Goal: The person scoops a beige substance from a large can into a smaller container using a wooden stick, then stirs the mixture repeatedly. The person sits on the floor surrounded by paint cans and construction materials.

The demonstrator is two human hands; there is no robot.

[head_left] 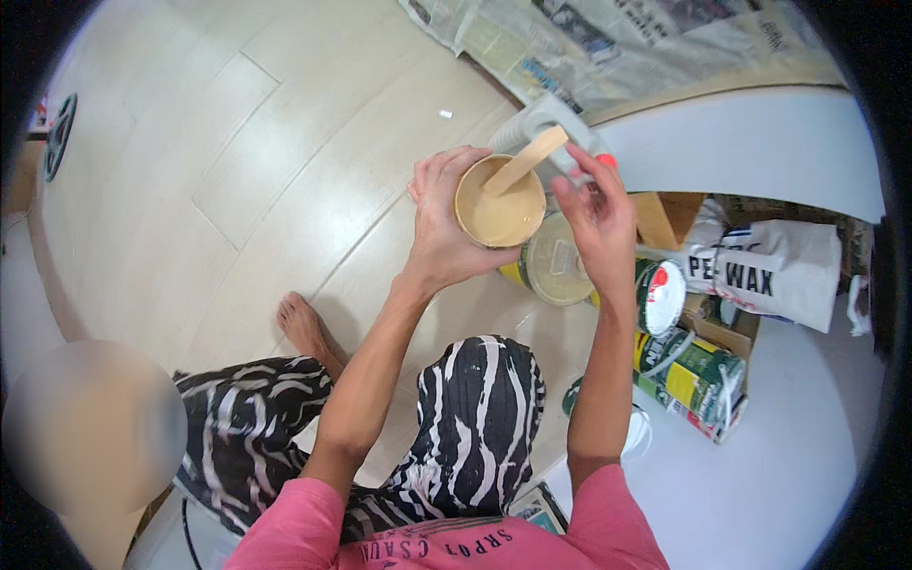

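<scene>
My left hand (442,214) is wrapped round the side of a small open can (501,223), which is filled with a smooth beige, paint-like substance. A flat wooden stir stick (532,160) stands tilted in it, its upper end leaning over the rim to the right. My right hand (600,214) is raised just right of the can, thumb and index finger spread near the stick's upper end. Nothing shows in its grasp, and I cannot tell whether the index fingertip touches the stick. Below the can is a larger lidded tub (558,271) with a yellow side.
A pale plastic jug (541,119) stands beyond the can. On the right are a green-and-white can (660,296), a green and yellow container (698,380) and a white bag (769,275). Printed sheets (608,47) cover the far right. A blurred round patch (95,427) hides the lower left.
</scene>
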